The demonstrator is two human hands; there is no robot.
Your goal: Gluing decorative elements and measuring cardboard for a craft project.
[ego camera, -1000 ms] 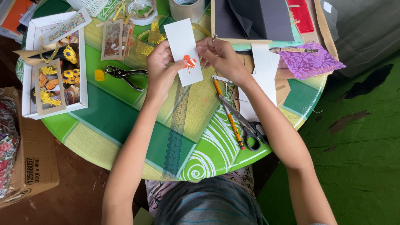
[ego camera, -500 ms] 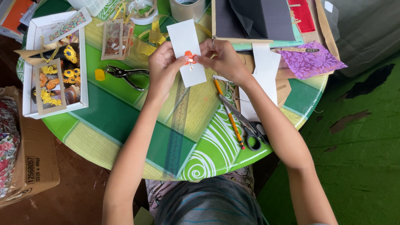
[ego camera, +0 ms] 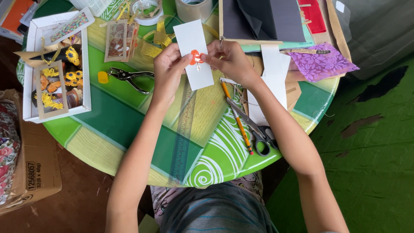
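While you lean over the round green table (ego camera: 129, 133), your left hand (ego camera: 169, 69) pinches the left edge of a white card strip (ego camera: 195, 54) between thumb and curled fingers, and your right hand (ego camera: 230, 60) closes its fingertips on a small orange paper flower (ego camera: 196, 56) pressed against the card's face — both hands are closed down in a pinch, meeting near the far middle of the table. The card is held tilted, its upper end toward the far edge and its lower end over a clear green ruler (ego camera: 184, 133) that lies flat, running from the middle of the table toward the near edge. Just left of your left hand a metal hole punch (ego camera: 129, 77) lies on the table, with a small yellow piece (ego camera: 102, 77) beside it. At the left edge sits a white tray (ego camera: 28, 73) holding cards with orange and yellow butterflies and flowers. By your right forearm an orange pencil (ego camera: 236, 117) and black-handled scissors (ego camera: 254, 129) lie side by side, pointing toward the near right edge. A purple patterned paper (ego camera: 321, 62) rests at the right edge, a roll of tape (ego camera: 194, 8) at the far edge — and dark card sheets (ego camera: 263, 19) just to the right of the roll.
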